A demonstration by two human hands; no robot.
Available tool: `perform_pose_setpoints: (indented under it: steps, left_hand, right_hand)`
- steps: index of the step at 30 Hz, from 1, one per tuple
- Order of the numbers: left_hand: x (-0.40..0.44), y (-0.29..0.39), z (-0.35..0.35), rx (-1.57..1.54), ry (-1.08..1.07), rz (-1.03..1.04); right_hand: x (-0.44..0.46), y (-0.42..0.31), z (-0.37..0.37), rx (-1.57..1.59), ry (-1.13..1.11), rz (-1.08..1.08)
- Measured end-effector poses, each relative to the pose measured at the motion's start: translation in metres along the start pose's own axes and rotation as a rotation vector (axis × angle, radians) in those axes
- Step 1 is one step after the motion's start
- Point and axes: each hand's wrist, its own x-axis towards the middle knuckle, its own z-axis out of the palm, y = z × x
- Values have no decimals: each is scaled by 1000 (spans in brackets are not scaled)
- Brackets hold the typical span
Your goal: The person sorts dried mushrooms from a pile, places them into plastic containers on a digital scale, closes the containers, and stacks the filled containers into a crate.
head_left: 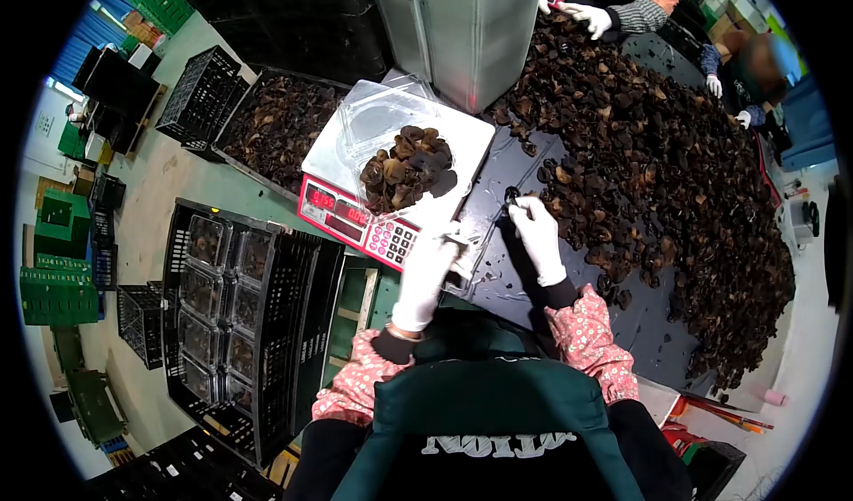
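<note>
On the table, my white-gloved right hand (538, 234) pinches a small dark piece of wood ear mushroom (512, 195) at its fingertips. My gloved left hand (428, 274) is at the front right corner of the digital scale (320, 159), beside its keypad; its fingers are partly spread and I see nothing held in them. A clear plastic box (360, 132) lies open on the scale's plate, with a heap of wood ear mushrooms (404, 172) in it. The red display is lit. A large pile of wood ear mushrooms (640, 155) covers much of the dark table (626, 328).
Tall stacked clear boxes (462, 39) stand behind the scale. To the left, a black crate (173, 323) holds several filled boxes, and a tray of mushrooms (289, 119) lies beyond it. Across the table, gloved hands of other people (591, 19) reach to the pile.
</note>
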Motion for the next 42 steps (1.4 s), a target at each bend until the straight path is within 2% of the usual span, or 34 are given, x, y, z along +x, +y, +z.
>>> perform_pose_setpoints:
  steps: [1,2,4,5,7,9,10,11,13,14,15,17,18,19,21,22,23,25,27,29,31,32,33,35,36,37,39,41,42]
  left_hand:
    - [6,-6,-18,119,82,153]
    - [12,12,-26,215,89,265]
    - [28,41,-35,154,240,423]
    - [35,55,-40,127,306,400]
    - [59,72,-51,625,505,458]
    - [88,69,-61,865,491,637]
    - [104,57,-74,1082,504,715]
    - [113,50,-76,1167,464,818]
    - [109,58,-75,1214,165,710]
    - [107,59,-73,1242,146,767]
    - [102,60,-71,1250,220,719]
    - [95,56,-70,1408,475,902]
    - [94,57,-70,1311,414,817]
    - [98,53,-73,1234,337,818]
    - [99,51,-72,1311,112,599]
    - [100,52,-66,1368,147,762]
    - [97,55,-63,1202,137,605]
    - [98,52,-65,1290,235,816]
    - [85,55,-62,1313,310,866]
    - [71,56,-45,1193,339,928]
    - [56,44,-23,991,144,812]
    - [50,28,-10,873,50,710]
    - [48,14,1,939,-91,778]
    - [46,-27,21,878,-205,687]
    - [49,-52,27,872,-199,679]
    - [52,-70,31,918,-230,620]
    - [59,-98,41,947,-200,534]
    - [70,-115,49,1183,-220,527]
    - [74,-118,54,1330,-243,485]
  right_hand:
    - [0,-28,-3,116,-62,27]
    - [0,-50,0,138,-43,-113]
    - [6,-88,12,156,-4,-326]
    - [7,-111,19,109,22,-388]
    - [14,-140,40,60,-2,-440]
    - [28,-145,68,-27,24,-681]
    - [34,-143,82,-66,-3,-728]
    - [36,-138,91,-163,-1,-789]
    - [38,-128,99,-231,-82,-936]
    - [38,-120,100,-179,-43,-938]
    - [26,-130,90,-80,-98,-746]
    - [15,-132,75,132,-59,-626]
    - [16,-122,72,24,-33,-664]
    - [18,-115,71,-122,-38,-743]
    - [13,-102,69,-264,-95,-834]
    - [13,-99,69,-228,-70,-877]
    - [13,-94,64,-90,-53,-837]
    - [5,-108,32,115,41,-560]
    - [29,-63,17,-154,267,-580]
    - [51,-13,7,-493,256,-541]
    - [55,8,4,-907,122,-389]
    - [56,18,4,-889,164,-521]
    - [55,19,1,-889,164,-520]
    - [49,16,-7,-807,197,-663]
    - [47,15,-13,-688,284,-717]
    - [47,15,-24,-456,266,-729]
    - [22,18,-35,-173,433,-506]
    - [-8,12,-59,251,278,-51]
    - [-20,16,-66,358,279,-13]
